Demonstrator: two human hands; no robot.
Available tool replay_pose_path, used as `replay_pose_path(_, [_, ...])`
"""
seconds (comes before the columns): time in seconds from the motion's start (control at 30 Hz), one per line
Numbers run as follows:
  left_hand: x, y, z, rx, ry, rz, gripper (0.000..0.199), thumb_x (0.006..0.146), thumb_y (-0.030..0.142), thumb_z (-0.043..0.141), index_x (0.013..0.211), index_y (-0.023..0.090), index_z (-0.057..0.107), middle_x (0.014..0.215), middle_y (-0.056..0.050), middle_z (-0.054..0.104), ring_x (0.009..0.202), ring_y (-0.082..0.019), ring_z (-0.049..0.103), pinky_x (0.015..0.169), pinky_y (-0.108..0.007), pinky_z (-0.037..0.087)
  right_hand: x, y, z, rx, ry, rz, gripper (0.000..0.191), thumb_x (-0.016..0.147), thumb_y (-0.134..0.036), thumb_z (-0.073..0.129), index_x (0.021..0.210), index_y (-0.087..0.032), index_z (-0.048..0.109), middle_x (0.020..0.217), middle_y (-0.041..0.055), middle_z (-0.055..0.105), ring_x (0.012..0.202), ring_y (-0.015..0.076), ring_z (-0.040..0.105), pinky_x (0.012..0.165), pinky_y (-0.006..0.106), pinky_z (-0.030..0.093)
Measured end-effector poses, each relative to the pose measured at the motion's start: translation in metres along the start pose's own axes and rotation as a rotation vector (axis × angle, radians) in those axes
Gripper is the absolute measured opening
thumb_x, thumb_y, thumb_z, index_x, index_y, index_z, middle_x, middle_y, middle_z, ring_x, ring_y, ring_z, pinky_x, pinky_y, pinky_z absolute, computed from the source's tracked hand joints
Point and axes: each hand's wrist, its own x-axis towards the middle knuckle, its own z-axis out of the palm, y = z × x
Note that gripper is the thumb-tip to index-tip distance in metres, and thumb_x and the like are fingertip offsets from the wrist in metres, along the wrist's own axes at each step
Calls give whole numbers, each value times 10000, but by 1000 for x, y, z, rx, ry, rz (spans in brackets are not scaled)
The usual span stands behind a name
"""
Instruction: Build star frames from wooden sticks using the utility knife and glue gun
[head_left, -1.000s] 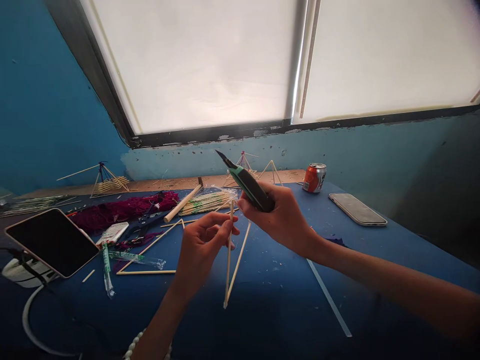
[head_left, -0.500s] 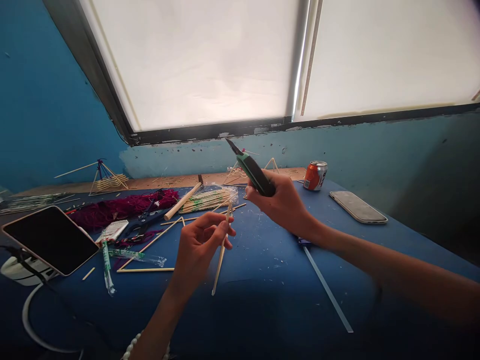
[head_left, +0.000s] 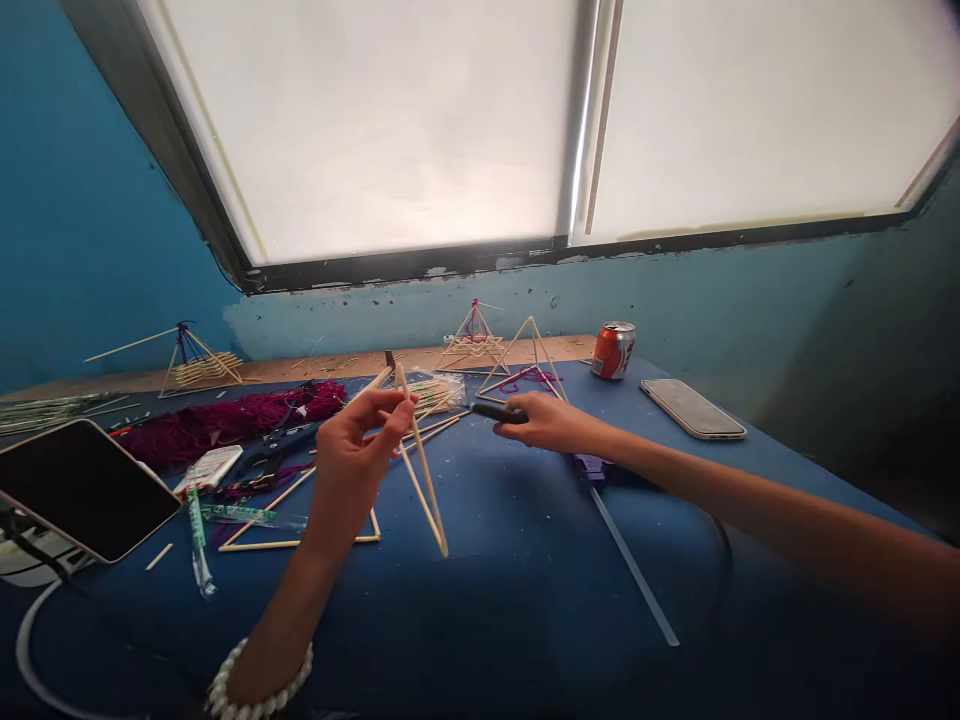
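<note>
The left hand (head_left: 352,445) is closed around two thin bamboo sticks (head_left: 421,468) at centre frame, holding them up so that they hang in a narrow V, their tips meeting below it, likely to keep the join off the desk. The right hand (head_left: 546,422) grips a dark craft knife (head_left: 499,412), held level with its tip pointing toward the sticks, just beside them. Beyond, on the blue desk (head_left: 510,520), a stick pyramid (head_left: 545,355) stands at upper centre.
</note>
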Motion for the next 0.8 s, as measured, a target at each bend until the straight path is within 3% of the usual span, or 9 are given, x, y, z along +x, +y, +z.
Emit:
replay_pose_path(0.07, [12,3,5,53,-22,14,267,798,428,732,865,170,744,712,-20,693,546,-98,534,484,-191,449,3,2,7,-188,-59,-10,394,900,-539,559,1009,-170,644,856,97,681,741,228,618,589,291,337])
replay_pose_path(0.17, [29,7,12,69,-60,38,290,797,445,729,851,160,736,695,-29,695,582,-115,577,502,-200,450,2,6,19,-367,-39,-82,413,943,-537,520,1090,-161,610,937,134,696,817,264,644,611,303,349])
replay_pose_path(0.3, [39,7,16,40,-56,46,282,802,439,715,830,159,724,695,-35,692,569,-115,567,494,-211,444,-5,10,24,-406,-66,-165,379,975,-510,492,1063,-164,619,976,137,698,893,284,656,668,323,408])
replay_pose_path(0.5, [39,5,9,-74,-59,14,199,788,382,685,780,184,656,679,-11,659,571,-105,569,489,-197,444,-12,9,15,-377,-89,-214,330,945,-439,579,1094,-168,693,1052,148,679,980,303,645,791,361,470])
replay_pose_path(0.63, [37,8,-1,-181,-77,43,136,770,329,642,734,204,600,659,13,589,538,-98,540,471,-196,438,-14,0,3,-310,25,-236,276,968,-350,549,1093,-171,718,1118,150,675,1053,305,633,870,388,475])
replay_pose_path(0.8, [26,28,-15,-427,-102,54,102,733,269,631,684,206,567,577,34,463,484,-98,459,437,-212,393,-17,-19,-10,4,261,-312,285,953,-225,536,1198,-163,667,1147,119,695,982,230,653,900,387,490])
